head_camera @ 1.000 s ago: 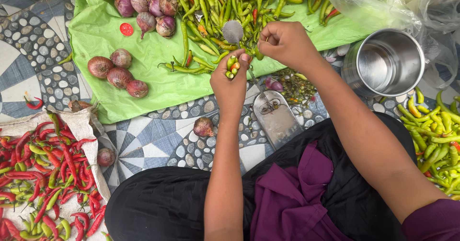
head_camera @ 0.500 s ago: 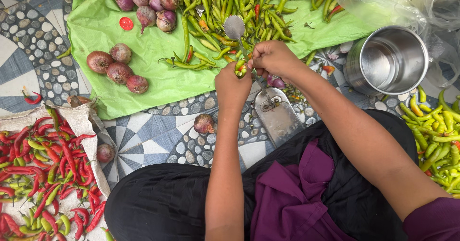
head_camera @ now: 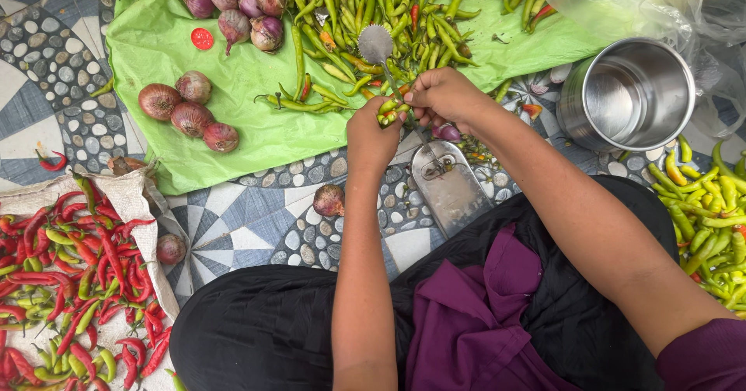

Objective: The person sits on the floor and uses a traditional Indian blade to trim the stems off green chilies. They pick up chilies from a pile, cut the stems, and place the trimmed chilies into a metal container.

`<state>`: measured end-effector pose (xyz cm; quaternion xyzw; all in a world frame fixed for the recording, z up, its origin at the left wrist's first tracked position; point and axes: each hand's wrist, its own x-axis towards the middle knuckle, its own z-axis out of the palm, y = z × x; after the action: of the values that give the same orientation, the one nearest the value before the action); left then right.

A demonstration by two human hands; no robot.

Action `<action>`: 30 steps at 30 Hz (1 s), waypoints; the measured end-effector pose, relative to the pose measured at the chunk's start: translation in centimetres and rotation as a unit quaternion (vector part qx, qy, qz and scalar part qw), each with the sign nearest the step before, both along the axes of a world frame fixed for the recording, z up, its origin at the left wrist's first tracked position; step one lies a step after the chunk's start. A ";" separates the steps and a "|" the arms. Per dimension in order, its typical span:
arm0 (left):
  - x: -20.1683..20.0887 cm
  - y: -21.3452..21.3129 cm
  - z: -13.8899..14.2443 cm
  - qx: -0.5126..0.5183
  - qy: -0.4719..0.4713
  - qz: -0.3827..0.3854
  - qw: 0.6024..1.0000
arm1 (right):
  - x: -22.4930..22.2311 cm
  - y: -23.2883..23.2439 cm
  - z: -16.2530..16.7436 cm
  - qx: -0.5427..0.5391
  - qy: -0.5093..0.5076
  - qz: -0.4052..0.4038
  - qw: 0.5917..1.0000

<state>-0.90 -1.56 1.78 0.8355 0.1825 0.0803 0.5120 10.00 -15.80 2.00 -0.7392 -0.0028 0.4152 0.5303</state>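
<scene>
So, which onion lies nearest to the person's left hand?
The single onion on the patterned floor, just below the left hand. It lies alone off the green cloth; the other onions lie farther left.

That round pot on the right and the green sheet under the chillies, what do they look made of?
The pot looks like bare metal, probably steel: silvery, with a dull shine inside and a bright rim. The green sheet seems thin non-woven fabric or plastic: matt, creased, lying in soft folds. The upright blade between the hands also looks like metal, grey and worn.
</scene>
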 end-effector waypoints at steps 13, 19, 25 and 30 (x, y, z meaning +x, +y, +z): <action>0.1 -1.6 -2.2 0.163 0.217 -0.014 0.962 | 0.5 -0.8 -4.4 -0.060 0.035 0.005 0.998; 0.0 -0.2 0.1 0.084 0.047 0.058 0.994 | 3.9 -4.5 0.4 -0.331 -0.077 0.310 0.888; 0.1 -1.0 0.8 0.108 0.102 0.038 0.988 | 3.7 -7.2 -0.1 -0.353 -0.411 0.110 0.833; 0.4 -2.2 0.8 0.103 0.101 0.056 0.988 | 3.7 -3.5 -3.2 -0.232 -0.547 -0.016 0.804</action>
<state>-0.54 -3.71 2.55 0.8761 0.2705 0.0429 0.3968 13.74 -19.33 -1.24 -0.9445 -0.1841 -0.0780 0.2605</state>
